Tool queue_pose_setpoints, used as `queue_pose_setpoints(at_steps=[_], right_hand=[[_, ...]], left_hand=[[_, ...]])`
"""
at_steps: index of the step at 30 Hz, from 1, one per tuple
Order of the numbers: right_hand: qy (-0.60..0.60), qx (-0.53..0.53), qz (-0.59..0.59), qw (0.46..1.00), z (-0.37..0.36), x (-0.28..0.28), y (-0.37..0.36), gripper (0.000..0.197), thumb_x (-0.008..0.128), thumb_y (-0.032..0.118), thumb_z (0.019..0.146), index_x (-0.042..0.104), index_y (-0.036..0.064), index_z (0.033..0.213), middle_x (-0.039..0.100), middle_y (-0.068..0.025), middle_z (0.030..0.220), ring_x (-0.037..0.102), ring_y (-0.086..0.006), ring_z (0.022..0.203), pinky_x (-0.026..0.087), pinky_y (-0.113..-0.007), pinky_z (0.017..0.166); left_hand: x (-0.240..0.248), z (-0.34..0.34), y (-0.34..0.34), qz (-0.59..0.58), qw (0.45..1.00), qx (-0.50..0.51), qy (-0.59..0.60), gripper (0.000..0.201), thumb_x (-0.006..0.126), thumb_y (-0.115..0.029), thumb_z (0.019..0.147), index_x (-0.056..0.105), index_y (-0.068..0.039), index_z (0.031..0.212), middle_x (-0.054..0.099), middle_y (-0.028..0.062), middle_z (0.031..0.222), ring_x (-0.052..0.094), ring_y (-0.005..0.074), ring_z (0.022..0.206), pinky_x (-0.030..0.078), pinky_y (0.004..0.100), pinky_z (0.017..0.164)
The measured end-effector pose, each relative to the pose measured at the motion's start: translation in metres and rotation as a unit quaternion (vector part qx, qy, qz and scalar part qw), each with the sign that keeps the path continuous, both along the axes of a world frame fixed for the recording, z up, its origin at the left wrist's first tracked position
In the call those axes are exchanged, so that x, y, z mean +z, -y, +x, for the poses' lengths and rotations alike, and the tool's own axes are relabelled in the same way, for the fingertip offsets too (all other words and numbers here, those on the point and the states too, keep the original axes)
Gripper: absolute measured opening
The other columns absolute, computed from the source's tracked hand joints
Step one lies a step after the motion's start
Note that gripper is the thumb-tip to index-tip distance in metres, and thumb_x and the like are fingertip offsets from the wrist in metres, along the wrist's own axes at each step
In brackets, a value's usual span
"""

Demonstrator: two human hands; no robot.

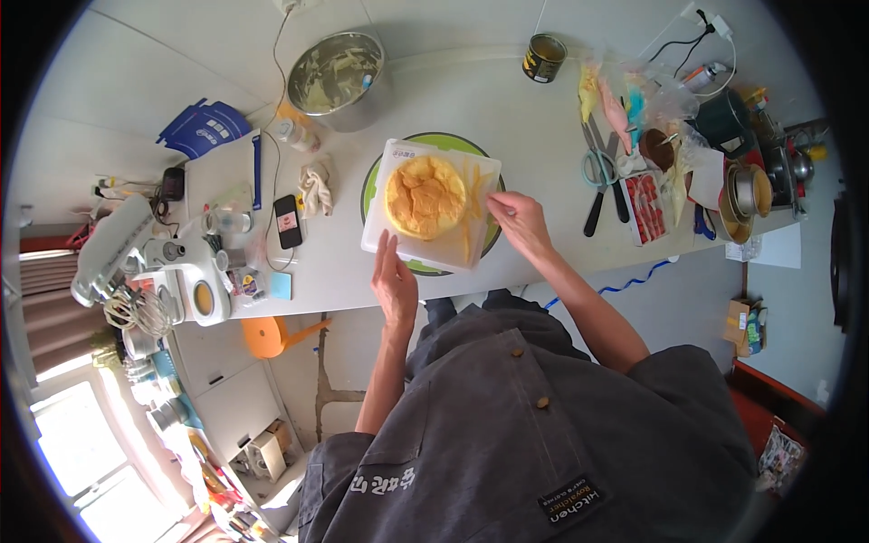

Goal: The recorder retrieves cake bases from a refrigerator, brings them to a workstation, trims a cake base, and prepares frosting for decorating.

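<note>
A round golden-brown cake layer (425,196) with a wrinkled top lies on a white square board (389,156), left of its middle. Thin yellow cake strips (467,237) lie along the board's right side. Beneath the board is a round green mat or turntable (441,139) with a dark rim. My left hand (396,288) has its fingers stretched out against the board's near edge, just below the cake. At the board's right edge, by the strips, my right hand (519,219) has thumb and fingers pinched together; what they hold, if anything, is too small to make out.
A metal bowl (337,80) smeared with pale cream stands behind left, a tin can (544,60) behind right. Scissors (597,167), a knife (619,197) and a strawberry box (645,208) lie right. Leftward are a cloth (315,187), phone (287,223) and stand mixer (149,258).
</note>
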State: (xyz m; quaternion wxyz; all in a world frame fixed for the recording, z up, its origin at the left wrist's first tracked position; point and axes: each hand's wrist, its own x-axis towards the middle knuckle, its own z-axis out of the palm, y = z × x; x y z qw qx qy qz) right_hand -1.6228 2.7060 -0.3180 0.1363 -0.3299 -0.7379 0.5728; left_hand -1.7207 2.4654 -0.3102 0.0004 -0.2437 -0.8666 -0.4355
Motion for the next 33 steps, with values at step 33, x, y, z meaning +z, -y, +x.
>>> queue_pose_setpoints(at_steps=[33], right_hand=[[0.125, 0.059, -0.131, 0.982, 0.031, -0.002, -0.029, 0.042, 0.076, 0.027, 0.089, 0.071, 0.0010, 0.122, 0.075, -0.0062, 0.090, 0.067, -0.0107, 0.078, 0.055, -0.027, 0.070]], left_hand=[[-0.006, -0.013, 0.035, 0.139, 0.854, 0.011, 0.501, 0.037, 0.074, -0.007, 0.087, 0.060, 0.005, 0.119, 0.070, 0.0097, 0.097, 0.065, 0.0183, 0.089, 0.051, 0.0323, 0.077]])
